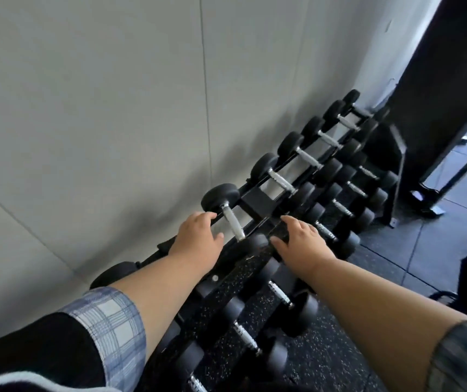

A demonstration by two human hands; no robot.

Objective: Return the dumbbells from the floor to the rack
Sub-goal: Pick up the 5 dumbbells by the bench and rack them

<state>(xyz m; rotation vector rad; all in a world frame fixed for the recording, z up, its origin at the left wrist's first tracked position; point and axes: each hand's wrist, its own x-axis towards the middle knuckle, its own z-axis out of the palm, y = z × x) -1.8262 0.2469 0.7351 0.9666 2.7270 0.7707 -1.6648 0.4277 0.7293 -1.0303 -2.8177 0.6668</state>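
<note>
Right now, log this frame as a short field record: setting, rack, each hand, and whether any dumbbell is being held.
setting: gym corner, grey wall, speckled black floor
rack: black tiered dumbbell rack along the wall, dumbbells on its tiers
nearest top dumbbell: resting on the rack between the hands
left hand: open, beside that dumbbell's handle
right hand: open, palm down at the rack's front rail
held: nothing
</note>
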